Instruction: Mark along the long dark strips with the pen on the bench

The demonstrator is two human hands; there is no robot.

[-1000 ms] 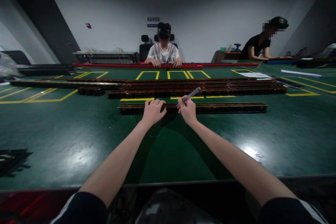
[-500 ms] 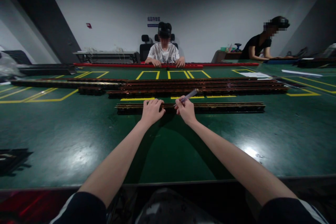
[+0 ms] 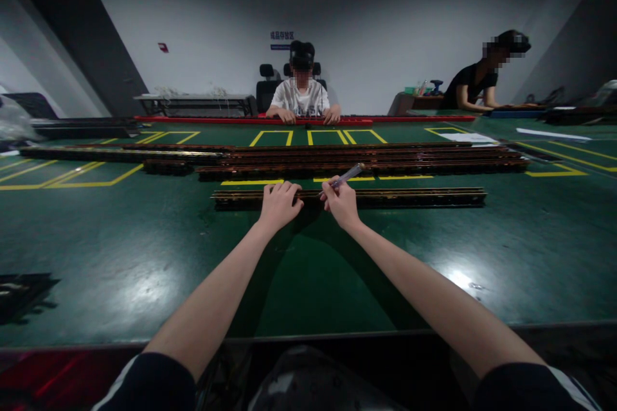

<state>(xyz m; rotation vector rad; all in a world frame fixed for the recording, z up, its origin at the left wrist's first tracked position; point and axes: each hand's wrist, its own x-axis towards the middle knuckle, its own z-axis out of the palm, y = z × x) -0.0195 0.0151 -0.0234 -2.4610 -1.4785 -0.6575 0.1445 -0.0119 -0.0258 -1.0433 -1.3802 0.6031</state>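
Observation:
A long dark strip (image 3: 409, 197) with gold edges lies across the green table (image 3: 120, 250) in front of me. My left hand (image 3: 279, 204) rests on it near its middle, fingers curled over its top. Just to the right, my right hand (image 3: 342, 201) is closed on a clear pen-like tool (image 3: 348, 174) whose upper end points up and to the right. The tool's lower tip, at the strip, is hidden by my fingers.
A stack of several similar long strips (image 3: 366, 159) lies just beyond, over yellow floor-style markings (image 3: 72, 176). Across the table a seated person (image 3: 301, 93) has both hands on a red strip (image 3: 241, 120). Another person (image 3: 475, 80) leans over at the far right. A dark object (image 3: 19, 292) sits at the left edge.
The near strip has slid a little to the left under my hands. Both hands stay in nearly the same place and keep their grip.

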